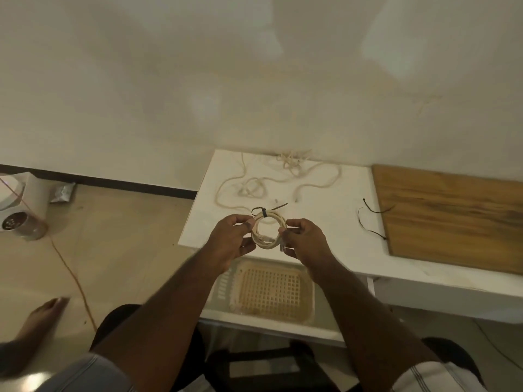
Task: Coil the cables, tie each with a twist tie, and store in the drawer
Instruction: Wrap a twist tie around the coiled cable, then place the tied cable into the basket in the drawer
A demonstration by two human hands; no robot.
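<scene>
Cables [283,176] lie loose across the white tabletop [334,222]; below its front edge the open drawer [271,290] waits; spare ties [370,219] lie near. Left hand [232,239] and right hand [305,239] pinch opposite sides of the coiled cable [268,230], held above the table's front edge; twist tie [264,213] wraps its top, so tying appears finished; next: lower the coil into the drawer.

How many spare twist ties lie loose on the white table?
2: one twist tie at the wooden board's left edge, another twist tie just below it. A dark strip behind the coiled cable may be a third.
</scene>
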